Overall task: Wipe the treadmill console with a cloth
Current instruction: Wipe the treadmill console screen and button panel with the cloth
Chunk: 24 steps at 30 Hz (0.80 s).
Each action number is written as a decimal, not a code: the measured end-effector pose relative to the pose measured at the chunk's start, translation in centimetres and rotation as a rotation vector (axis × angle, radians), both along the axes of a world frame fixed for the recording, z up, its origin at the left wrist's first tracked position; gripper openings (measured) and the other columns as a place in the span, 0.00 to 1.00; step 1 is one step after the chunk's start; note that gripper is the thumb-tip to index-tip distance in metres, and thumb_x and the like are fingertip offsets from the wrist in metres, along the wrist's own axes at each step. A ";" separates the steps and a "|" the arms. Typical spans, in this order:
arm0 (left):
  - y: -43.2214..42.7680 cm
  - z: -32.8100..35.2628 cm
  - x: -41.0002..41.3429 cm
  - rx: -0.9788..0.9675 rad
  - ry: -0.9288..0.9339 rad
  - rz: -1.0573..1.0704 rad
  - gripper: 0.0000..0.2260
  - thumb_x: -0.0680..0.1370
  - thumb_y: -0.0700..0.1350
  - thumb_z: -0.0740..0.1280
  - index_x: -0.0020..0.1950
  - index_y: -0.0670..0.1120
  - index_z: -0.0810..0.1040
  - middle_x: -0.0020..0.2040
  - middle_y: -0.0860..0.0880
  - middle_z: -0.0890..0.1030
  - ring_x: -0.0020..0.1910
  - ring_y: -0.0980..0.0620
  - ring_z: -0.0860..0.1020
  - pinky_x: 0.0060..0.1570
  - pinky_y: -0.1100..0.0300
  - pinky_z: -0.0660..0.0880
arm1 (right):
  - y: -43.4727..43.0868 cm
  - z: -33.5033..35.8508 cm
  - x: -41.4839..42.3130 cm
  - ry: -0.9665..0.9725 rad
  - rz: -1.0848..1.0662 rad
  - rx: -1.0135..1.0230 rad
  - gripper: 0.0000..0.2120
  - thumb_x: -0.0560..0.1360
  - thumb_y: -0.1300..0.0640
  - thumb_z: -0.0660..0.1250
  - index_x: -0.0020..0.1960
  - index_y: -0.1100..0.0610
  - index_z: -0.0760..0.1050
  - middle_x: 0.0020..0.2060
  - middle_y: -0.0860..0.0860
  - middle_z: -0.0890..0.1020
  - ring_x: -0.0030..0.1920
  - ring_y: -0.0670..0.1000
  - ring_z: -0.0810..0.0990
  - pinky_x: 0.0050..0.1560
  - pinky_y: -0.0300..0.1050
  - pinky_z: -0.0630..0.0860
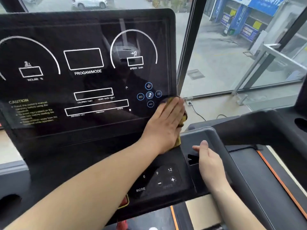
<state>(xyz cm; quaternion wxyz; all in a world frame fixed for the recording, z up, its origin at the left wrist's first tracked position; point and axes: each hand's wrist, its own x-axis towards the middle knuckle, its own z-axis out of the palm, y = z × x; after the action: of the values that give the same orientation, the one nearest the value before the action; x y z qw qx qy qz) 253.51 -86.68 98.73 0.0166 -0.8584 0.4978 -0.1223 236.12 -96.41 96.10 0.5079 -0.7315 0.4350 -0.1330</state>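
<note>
The black treadmill console [83, 63] fills the left and middle of the view, its glossy panel printed with white gauges and boxes. My left hand [164, 125] lies flat with straight fingers on the panel's lower right corner, beside the blue music buttons [149, 95]. It presses a yellow-brown cloth [184, 117] against the panel, and only the cloth's edges show around the palm. My right hand [209, 163] rests with loose fingers on the console's right side, beside a dark slot [192, 159]. It holds nothing.
A lower keypad [159, 180] with MODE and speed buttons sits under my left forearm. A dark handrail [249, 127] runs off to the right. A red safety key [123, 201] is below the keypad. Glass walls and a black frame post [187, 52] stand behind the console.
</note>
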 end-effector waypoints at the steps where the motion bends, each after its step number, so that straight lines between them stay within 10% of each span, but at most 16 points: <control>1: 0.2 -1.2 -1.3 0.012 0.082 -0.013 0.31 0.85 0.56 0.46 0.82 0.44 0.36 0.82 0.46 0.33 0.80 0.47 0.30 0.77 0.47 0.29 | 0.0 -0.3 -0.1 0.014 -0.004 -0.028 0.25 0.84 0.37 0.50 0.56 0.49 0.82 0.53 0.44 0.83 0.58 0.47 0.78 0.57 0.44 0.67; 6: 1.2 -5.3 -7.8 0.189 0.459 0.017 0.30 0.85 0.57 0.43 0.83 0.45 0.38 0.80 0.49 0.29 0.78 0.52 0.27 0.79 0.46 0.35 | 0.1 -0.7 -1.6 0.051 0.045 -0.138 0.20 0.85 0.42 0.52 0.52 0.50 0.80 0.46 0.43 0.81 0.56 0.50 0.78 0.56 0.45 0.68; 12: 0.5 -1.8 -2.1 0.137 0.092 -0.013 0.28 0.85 0.55 0.42 0.82 0.46 0.38 0.83 0.49 0.35 0.80 0.50 0.31 0.77 0.49 0.29 | -1.0 -2.4 -3.1 0.295 0.331 -0.322 0.32 0.81 0.34 0.43 0.77 0.47 0.69 0.76 0.42 0.70 0.79 0.47 0.62 0.79 0.47 0.57; 19: 2.0 -3.8 -11.3 0.204 0.668 -0.032 0.30 0.85 0.57 0.47 0.84 0.46 0.42 0.84 0.48 0.39 0.81 0.51 0.35 0.79 0.46 0.36 | -2.6 -3.1 -3.7 0.252 0.363 -0.247 0.38 0.78 0.28 0.39 0.76 0.46 0.70 0.76 0.41 0.70 0.78 0.42 0.63 0.79 0.48 0.58; 24: 4.1 -3.8 -7.8 0.264 0.513 -0.148 0.28 0.86 0.56 0.45 0.84 0.49 0.42 0.84 0.51 0.39 0.82 0.53 0.36 0.79 0.50 0.34 | -2.1 -3.2 -3.6 0.288 0.390 -0.332 0.38 0.79 0.29 0.39 0.75 0.46 0.71 0.76 0.39 0.69 0.78 0.42 0.62 0.78 0.46 0.59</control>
<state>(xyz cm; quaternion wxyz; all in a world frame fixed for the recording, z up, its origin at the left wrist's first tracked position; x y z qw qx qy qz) 245.74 -82.62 94.97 -0.0071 -0.8131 0.5586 0.1636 232.51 -98.46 92.88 0.3302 -0.8859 0.3258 0.0030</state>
